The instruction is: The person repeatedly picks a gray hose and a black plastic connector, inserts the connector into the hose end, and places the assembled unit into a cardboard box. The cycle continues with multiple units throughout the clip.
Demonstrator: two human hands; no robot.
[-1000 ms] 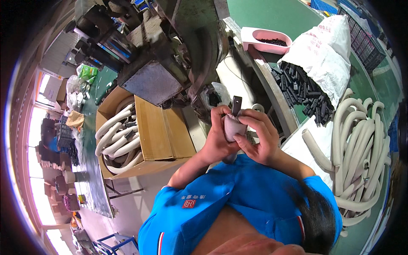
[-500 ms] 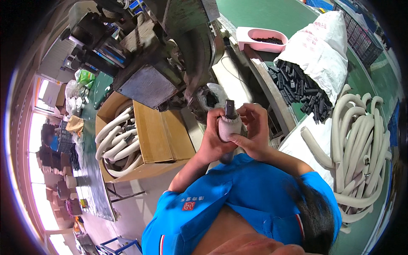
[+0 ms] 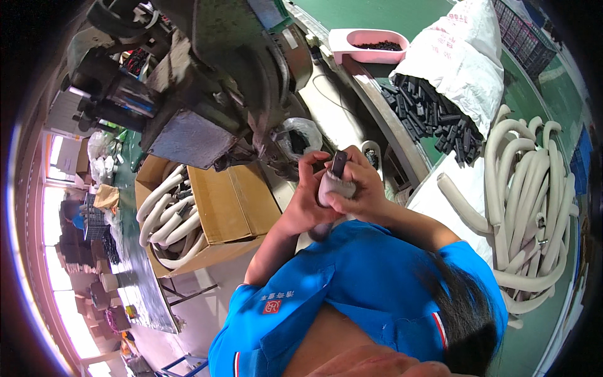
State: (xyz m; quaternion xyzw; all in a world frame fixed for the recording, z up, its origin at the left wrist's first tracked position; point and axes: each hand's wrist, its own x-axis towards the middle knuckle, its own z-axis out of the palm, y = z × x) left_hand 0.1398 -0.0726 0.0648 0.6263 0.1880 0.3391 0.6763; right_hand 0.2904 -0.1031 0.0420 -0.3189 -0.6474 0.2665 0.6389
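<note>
My left hand (image 3: 304, 204) is wrapped round a light grey foam-covered tube (image 3: 328, 188) in front of my chest. A black plastic end piece (image 3: 339, 164) sticks up from the tube's upper end. On the other side, my right hand (image 3: 366, 191) is closed on the same tube, its thumb across the foam and its fingers beside the black piece. The tube's lower part runs down toward my blue shirt, partly hidden by my hands. Similar black pieces (image 3: 440, 119) spill from a white sack (image 3: 449, 47) at the right.
Bent grey tubes (image 3: 521, 207) lie piled on the right. More tubes fill a cardboard box (image 3: 232, 204) at left. A dark metal machine (image 3: 195, 135) stands ahead, beside a plastic-lined container (image 3: 300, 135). A pink scoop-shaped tub (image 3: 339, 41) of small dark parts rests on the green table.
The tube and both hands have tilted slightly, and my right fingers have moved in closer around the black piece. My view has shifted a little.
</note>
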